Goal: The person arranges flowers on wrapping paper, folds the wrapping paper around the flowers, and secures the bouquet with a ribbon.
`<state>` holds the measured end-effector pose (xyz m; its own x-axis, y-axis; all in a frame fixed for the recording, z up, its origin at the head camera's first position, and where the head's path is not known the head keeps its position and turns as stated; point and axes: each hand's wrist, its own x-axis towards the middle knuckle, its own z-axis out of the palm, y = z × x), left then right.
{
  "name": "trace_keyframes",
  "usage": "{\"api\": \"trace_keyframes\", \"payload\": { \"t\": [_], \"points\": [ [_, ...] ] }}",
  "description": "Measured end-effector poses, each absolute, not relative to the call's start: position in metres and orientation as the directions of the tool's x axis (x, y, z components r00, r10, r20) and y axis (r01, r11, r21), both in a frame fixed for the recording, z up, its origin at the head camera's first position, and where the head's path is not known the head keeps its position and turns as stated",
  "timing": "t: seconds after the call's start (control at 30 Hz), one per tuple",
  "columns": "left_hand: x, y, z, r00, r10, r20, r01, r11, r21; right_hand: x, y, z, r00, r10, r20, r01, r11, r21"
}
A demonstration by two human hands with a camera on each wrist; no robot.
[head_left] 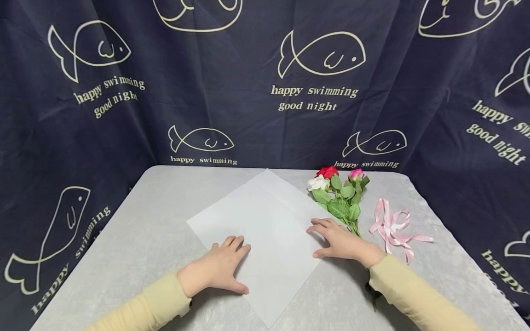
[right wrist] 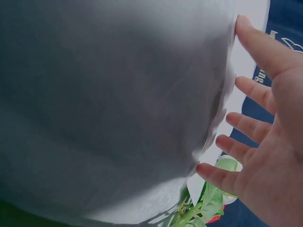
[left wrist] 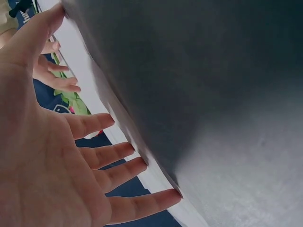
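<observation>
A white sheet of paper (head_left: pixel 269 230) lies on the table, turned so that one corner points toward me. My left hand (head_left: pixel 225 266) rests its fingertips on the lower left part of the sheet, fingers spread. On the right side, my right hand (head_left: pixel 341 241) touches the sheet near its right corner, also with spread fingers. Both wrist views show the fingertips meeting the surface, with nothing gripped in the left palm (left wrist: pixel 57 170) or the right palm (right wrist: pixel 274 165). The sheet's right corner is partly hidden by the right hand.
Artificial roses lie at the back right: a red one (head_left: pixel 328 172), a white one (head_left: pixel 318 183) and a pink one (head_left: pixel 356 174), with green leaves (head_left: pixel 338 209). A loose pink ribbon (head_left: pixel 391 227) lies right of the stems. Dark fish-print cloth (head_left: pixel 256 101) hangs behind the grey table (head_left: pixel 157 202).
</observation>
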<state>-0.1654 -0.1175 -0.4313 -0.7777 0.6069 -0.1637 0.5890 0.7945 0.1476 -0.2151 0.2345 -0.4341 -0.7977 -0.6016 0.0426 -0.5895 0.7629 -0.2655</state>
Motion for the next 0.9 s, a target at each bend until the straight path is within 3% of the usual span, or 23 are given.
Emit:
{"api": "trace_keyframes", "payload": {
  "t": [0.4, 0.63, 0.9],
  "points": [
    [-0.166, -0.120, -0.430, -0.773, 0.609, -0.178, 0.583, 0.793, 0.178, -0.205, 0.261, -0.422, -0.825, -0.503, 0.257, -0.558, 0.797, -0.232],
    [-0.168, -0.122, -0.432, -0.770, 0.615, -0.168, 0.595, 0.788, 0.158, -0.209, 0.288, -0.418, -0.902, -0.340, 0.266, -0.412, 0.862, -0.296],
    [-0.168, -0.122, -0.432, -0.765, 0.621, -0.170, 0.599, 0.783, 0.168, -0.210, 0.301, -0.421, -0.943, -0.247, 0.221, -0.314, 0.879, -0.358]
  ]
}}
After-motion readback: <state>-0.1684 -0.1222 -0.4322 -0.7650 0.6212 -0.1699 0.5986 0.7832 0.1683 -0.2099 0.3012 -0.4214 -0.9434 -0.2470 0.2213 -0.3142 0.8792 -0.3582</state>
